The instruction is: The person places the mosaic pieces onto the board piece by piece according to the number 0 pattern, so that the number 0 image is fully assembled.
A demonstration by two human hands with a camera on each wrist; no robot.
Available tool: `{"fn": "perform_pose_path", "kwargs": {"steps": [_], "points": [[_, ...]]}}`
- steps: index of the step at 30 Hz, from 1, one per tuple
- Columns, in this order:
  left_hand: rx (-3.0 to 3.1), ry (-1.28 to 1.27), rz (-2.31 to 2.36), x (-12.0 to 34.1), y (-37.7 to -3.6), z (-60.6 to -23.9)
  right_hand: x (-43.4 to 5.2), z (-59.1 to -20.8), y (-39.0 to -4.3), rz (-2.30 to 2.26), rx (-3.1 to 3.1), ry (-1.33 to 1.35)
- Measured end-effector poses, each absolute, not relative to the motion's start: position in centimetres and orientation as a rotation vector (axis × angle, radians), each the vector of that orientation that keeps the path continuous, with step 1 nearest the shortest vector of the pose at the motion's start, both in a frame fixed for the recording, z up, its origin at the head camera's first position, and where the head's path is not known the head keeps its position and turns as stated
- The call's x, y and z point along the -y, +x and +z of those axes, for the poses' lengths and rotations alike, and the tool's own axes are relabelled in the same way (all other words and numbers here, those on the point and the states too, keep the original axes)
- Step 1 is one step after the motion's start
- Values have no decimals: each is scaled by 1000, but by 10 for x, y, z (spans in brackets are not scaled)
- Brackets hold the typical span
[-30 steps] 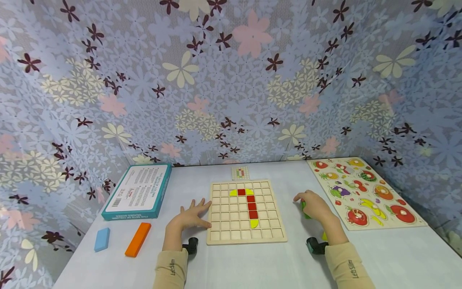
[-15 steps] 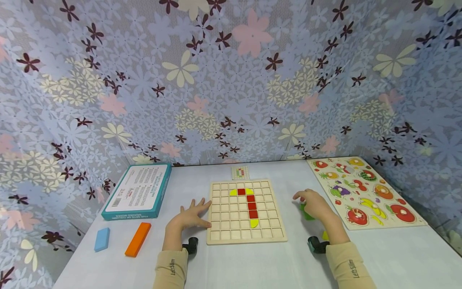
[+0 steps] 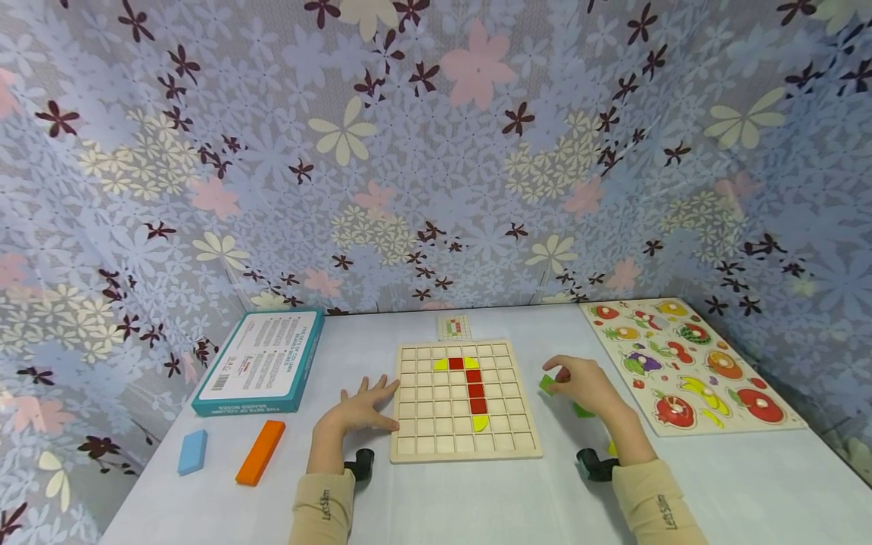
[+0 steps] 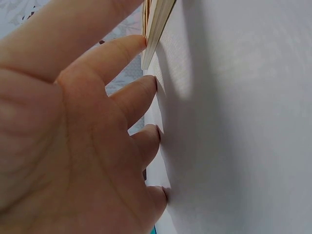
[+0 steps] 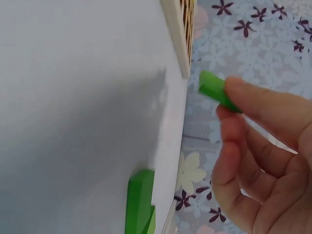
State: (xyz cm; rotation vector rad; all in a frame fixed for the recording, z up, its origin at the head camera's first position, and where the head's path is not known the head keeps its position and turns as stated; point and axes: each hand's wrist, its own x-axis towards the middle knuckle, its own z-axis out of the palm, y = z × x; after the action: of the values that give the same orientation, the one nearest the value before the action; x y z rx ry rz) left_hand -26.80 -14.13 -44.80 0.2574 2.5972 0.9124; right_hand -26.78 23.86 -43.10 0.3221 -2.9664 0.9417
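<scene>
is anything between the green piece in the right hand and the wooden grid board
Nothing visible. The right hand pinches the green piece in the air just off the right edge of the grid board, with only bare table in the gap. More green pieces lie under the hand, off that path.

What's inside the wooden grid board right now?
The wooden grid board holds red squares in a column with one more top left, yellow curved pieces at top and bottom. The other cells look empty. The left hand rests at its edge, covering no cells.
</scene>
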Motion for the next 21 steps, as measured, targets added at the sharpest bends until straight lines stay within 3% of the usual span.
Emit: {"fn": "perform_pose_path", "kwargs": {"steps": [21], "points": [[-2594,271,901,141,-266,-445,-205,-425,-267,1205,2865,498]]}}
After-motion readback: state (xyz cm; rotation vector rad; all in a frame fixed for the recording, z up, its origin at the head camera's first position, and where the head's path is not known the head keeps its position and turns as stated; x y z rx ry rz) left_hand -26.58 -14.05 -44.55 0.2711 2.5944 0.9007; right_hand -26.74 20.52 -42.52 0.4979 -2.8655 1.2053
